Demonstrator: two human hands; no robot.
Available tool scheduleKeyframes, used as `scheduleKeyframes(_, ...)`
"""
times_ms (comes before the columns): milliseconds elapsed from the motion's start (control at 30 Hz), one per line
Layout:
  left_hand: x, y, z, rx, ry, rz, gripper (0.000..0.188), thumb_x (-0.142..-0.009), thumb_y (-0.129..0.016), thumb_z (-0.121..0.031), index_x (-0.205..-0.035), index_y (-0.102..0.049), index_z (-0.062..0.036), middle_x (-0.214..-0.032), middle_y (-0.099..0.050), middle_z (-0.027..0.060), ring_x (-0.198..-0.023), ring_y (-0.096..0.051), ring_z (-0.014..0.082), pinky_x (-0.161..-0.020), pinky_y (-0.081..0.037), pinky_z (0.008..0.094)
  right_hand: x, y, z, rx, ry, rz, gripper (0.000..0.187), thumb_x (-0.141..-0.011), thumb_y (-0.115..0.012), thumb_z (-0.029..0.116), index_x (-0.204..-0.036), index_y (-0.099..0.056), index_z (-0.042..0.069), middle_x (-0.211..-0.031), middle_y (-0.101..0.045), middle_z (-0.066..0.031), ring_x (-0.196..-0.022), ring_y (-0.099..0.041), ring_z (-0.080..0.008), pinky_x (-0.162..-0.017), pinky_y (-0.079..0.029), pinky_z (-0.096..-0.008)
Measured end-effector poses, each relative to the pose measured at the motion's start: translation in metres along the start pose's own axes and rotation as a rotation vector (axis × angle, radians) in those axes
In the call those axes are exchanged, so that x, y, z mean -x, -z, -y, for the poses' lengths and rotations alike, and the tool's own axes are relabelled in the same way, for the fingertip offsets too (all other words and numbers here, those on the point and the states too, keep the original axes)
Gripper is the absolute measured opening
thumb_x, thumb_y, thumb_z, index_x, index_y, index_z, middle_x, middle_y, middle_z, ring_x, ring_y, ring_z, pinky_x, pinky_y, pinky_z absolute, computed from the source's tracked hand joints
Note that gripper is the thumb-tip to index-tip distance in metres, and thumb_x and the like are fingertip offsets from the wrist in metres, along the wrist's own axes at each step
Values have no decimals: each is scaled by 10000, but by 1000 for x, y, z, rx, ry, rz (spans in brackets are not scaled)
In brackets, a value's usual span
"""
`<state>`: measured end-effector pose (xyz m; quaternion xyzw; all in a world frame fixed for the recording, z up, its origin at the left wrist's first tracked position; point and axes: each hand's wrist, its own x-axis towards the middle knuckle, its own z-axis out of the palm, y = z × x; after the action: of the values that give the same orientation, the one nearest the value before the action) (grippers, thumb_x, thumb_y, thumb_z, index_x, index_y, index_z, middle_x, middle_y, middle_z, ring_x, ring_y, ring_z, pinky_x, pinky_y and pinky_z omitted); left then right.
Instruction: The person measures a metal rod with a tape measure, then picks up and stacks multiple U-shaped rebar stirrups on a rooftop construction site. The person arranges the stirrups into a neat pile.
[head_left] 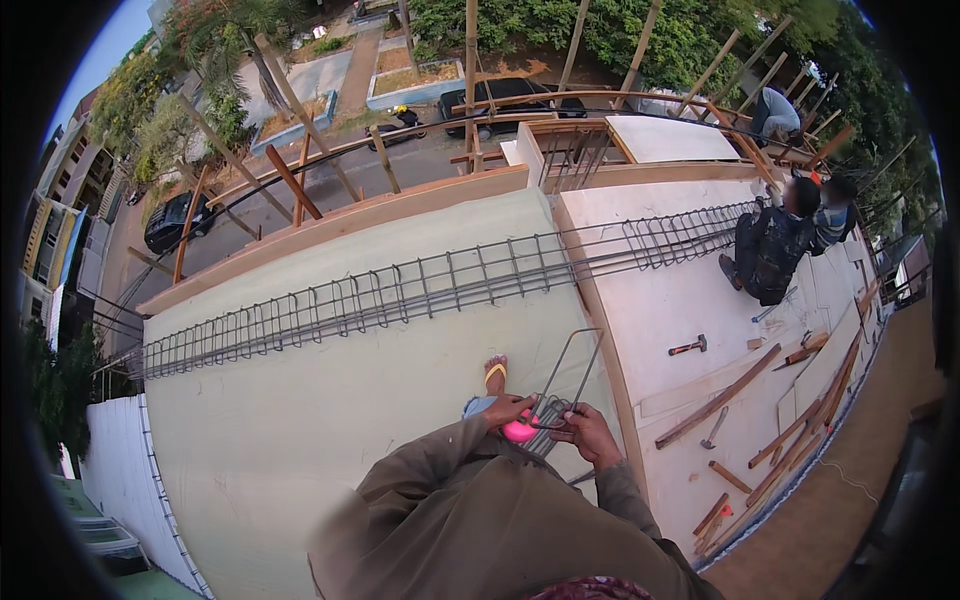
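The left hand (510,412) and right hand (590,437) grasp a loose, bent-steel stirrup (587,372) near the pale green deck's (300,430) right edge. Beyond, a long rebar cage (400,312) already carries many stirrups; just past that edge, its bars lack them.

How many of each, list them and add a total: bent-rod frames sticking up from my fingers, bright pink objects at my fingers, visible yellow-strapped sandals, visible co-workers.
Raised bent-rod frame: 1
Bright pink object: 1
Yellow-strapped sandal: 1
Co-workers: 3
Total: 6
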<state>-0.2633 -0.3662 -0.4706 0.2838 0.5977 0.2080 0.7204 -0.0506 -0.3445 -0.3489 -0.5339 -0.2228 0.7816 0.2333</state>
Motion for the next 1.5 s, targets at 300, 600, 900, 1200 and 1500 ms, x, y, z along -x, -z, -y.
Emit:
scheduleKeyframes(300, -101, 181, -147, 60, 52, 51, 562, -786, -847, -339, -1171, -641, 14, -1062, -675, 128, -912, -685, 220, -735, -590, 344, -92, 13, 148, -159, 115, -176, 312, -958, -546, 55, -1230, -437, -52, -1130, -507, -170, -1028, -623, -374, -898, -571, -528)
scheduleKeyframes(600, -103, 253, -154, 585, 16, 42, 593, -917, -722, -327, -1360, -486, -12, -1259, -593, 131, -1123, -614, 247, -928, -546, 389, -138, 71, 187, -251, 152, -353, 286, -948, -531, 13, -1219, -447, -15, -1101, -508, -146, -997, -596, -330, -935, -557, -523)
scheduleKeyframes(900, -107, 247, -113, 1006, -60, 87, 370, -988, -615, -333, -1204, -564, -37, -1154, -631, 81, -1035, -629, 186, -902, -540, 356, -160, 157, 202, -244, 115, -433, 74, -951, -526, 36, -1019, -534, 62, -953, -580, -113, -946, -595, -349, -908, -524, -603)
scheduleKeyframes(1200, -146, 226, -135, 825, 58, 6, 353, -1028, -527, -367, -1177, -573, -49, -1088, -644, 83, -953, -640, 187, -865, -535, 348, -195, 201, 241, -134, 39, -504, 241, -945, -495, -1, -1183, -465, 18, -1009, -537, -121, -954, -598, -321, -902, -565, -556)
scheduleKeyframes(1500, -246, 163, -229, 704, 88, -238, 423, -1021, -547, -360, -1249, -542, -4, -1123, -653, 120, -1005, -645, 221, -883, -552, 388, -291, 323, 320, -161, -70, -428, 429, -955, -540, 24, -1351, -398, -59, -1098, -512, -141, -988, -632, -345, -835, -612, -510)
